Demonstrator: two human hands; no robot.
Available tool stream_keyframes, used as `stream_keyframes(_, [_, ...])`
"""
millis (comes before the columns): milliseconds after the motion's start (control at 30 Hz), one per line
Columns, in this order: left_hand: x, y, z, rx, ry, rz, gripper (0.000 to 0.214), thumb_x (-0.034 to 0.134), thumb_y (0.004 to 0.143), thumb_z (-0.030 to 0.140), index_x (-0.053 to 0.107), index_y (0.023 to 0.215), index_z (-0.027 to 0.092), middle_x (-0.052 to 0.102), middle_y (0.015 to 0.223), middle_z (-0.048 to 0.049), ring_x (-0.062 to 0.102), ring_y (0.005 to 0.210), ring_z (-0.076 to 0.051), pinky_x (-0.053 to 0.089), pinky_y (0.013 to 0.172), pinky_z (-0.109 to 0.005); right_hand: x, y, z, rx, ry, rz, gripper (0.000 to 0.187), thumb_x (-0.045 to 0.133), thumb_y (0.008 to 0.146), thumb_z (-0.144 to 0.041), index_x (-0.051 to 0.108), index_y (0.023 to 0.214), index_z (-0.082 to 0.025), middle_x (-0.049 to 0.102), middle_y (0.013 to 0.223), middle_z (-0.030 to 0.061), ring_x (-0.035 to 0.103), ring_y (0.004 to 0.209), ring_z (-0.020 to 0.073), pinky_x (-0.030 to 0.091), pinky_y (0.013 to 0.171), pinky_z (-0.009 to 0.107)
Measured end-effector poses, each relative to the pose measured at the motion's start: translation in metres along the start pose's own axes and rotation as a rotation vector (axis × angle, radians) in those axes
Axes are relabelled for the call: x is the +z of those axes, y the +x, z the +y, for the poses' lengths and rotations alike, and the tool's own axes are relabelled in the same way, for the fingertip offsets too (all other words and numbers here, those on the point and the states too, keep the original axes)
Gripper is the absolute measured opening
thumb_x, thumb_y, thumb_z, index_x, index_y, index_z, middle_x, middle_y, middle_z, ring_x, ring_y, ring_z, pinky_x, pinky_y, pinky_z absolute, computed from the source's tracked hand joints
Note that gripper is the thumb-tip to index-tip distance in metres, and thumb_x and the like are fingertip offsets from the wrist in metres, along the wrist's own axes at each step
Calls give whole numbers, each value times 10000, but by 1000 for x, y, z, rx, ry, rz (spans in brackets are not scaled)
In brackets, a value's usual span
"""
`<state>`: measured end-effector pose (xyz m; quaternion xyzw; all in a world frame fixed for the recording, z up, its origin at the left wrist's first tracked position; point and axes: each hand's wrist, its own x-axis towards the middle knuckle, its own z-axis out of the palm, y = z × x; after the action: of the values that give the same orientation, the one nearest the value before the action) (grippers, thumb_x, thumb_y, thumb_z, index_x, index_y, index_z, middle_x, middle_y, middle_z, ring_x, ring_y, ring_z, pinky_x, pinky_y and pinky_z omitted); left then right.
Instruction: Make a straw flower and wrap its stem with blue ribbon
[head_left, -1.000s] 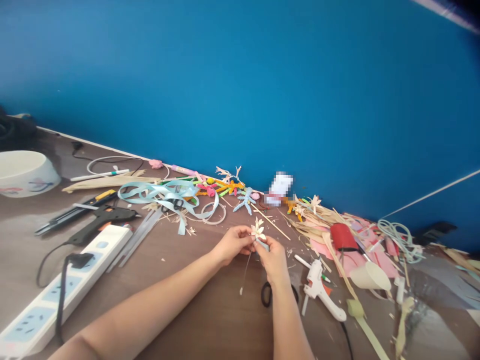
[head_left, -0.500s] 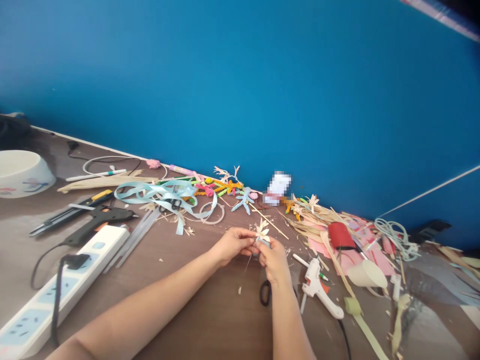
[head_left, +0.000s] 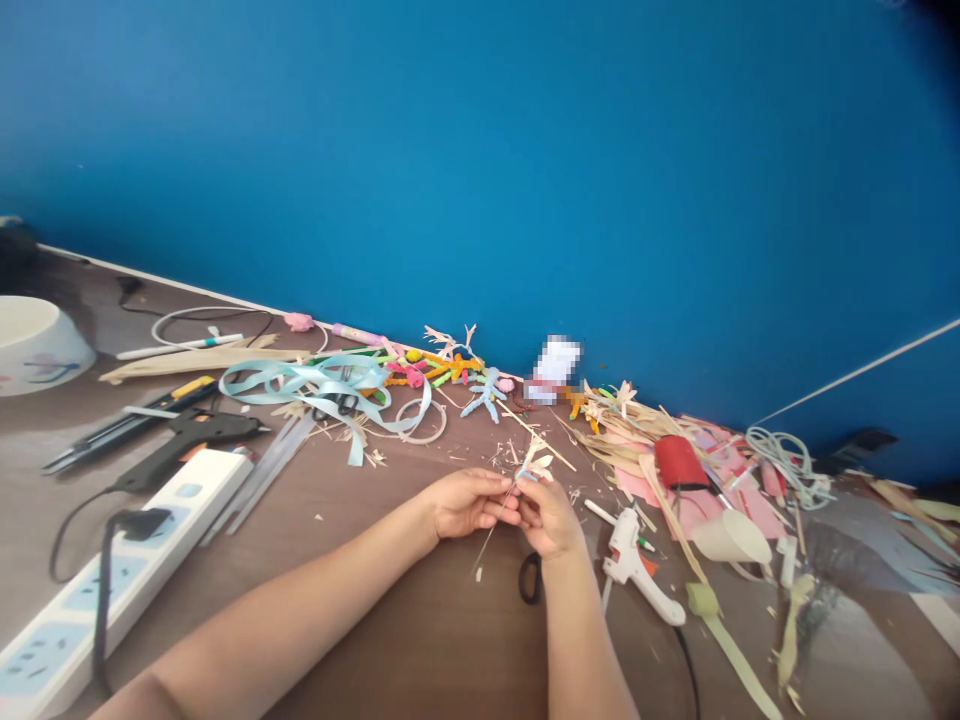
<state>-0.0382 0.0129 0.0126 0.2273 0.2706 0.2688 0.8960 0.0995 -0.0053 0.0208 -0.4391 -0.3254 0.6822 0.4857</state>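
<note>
A small cream flower [head_left: 537, 462] made of pale strips stands up between my hands, over the middle of the brown table. My right hand [head_left: 551, 515] pinches it just below the petals, with thumb and fingers together. From the flower a thin wire-like stem [head_left: 491, 535] slants down to the left. My left hand [head_left: 474, 503] has its thumb and fingertips closed on that stem, palm partly turned up. A bit of light blue shows at the flower's base, mostly hidden by the fingers. Beneath my right wrist lies a black loop [head_left: 530, 578], perhaps a scissors handle.
A white glue gun [head_left: 634, 565] lies right of my right hand. Leftward are a power strip [head_left: 176, 500], a black glue gun [head_left: 191, 440], a utility knife [head_left: 127, 425] and light blue ribbon [head_left: 360, 380]. Pale strips, a red spool [head_left: 679, 463] and a blue wall [head_left: 480, 180] lie beyond.
The flower has tilted to the right, and its stem now shows more, slanting down leftward. My left hand has moved from beside the petals down to the stem. The camera view has shifted slightly.
</note>
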Motion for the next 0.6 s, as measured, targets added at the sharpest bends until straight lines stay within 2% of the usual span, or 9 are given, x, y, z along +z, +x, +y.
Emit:
stream_keyframes(267, [-3,-3,1,13,48,-101,150,679,639,192,597,653,66,630,578,-44,641,560,-135,405,369,-122,3,-3,-2,61,14,-40,227,674,556,-266,488,532,-137,489,361,-55,235,248,-12,172,253,109])
stream_keyframes(367, [-2,-3,1,72,69,-110,188,707,607,212,586,643,72,614,569,-34,631,549,-126,397,370,-118,4,-4,-2,49,34,-50,236,683,561,-263,480,560,-143,503,375,-56,233,252,-12,185,260,108])
stream_keyframes(600, [5,-2,-4,267,19,-71,194,696,627,219,566,641,77,585,566,-24,592,525,-90,360,382,-107,1,0,0,2,94,-16,206,668,611,-261,491,630,-158,523,414,-56,246,264,-5,199,282,113])
